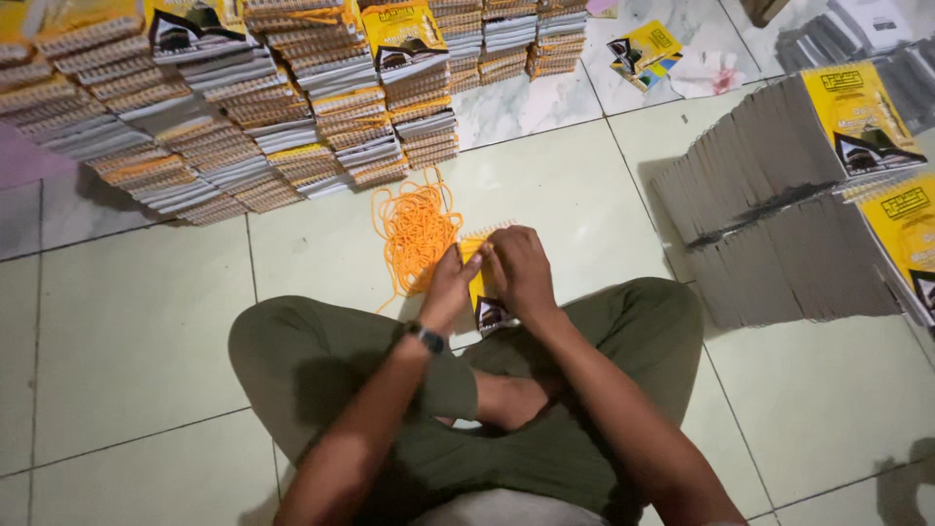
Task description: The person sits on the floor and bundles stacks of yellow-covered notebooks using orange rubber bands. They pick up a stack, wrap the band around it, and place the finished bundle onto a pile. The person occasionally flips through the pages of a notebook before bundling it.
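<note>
Left hand (453, 282): centre of the frame, fingers drawn together and pinching the left edge of the small yellow booklet (484, 292); a dark wristwatch (427, 338) sits on the wrist below it.
Right hand (521, 271): just right of the left hand, curled over the booklet's upper right part, fingers closed on it.
Booklet: centre of the frame, held just above the person's crossed legs in olive trousers (292, 360), spiral edge toward the top, mostly hidden by both hands.
Orange cords (416, 232): a loose tangle on the tiled floor (136, 321), just up and left of the hands, touching the booklet's upper left.
Upper left of the frame: leaning rows of stacked spiral booklets (243, 107) with yellow covers.
Right of the frame: grey stacks (769, 185) topped with yellow covers.
Top right of centre: one loose yellow booklet (643, 54) and a crumpled white-and-pink scrap (706, 73) on the floor.
</note>
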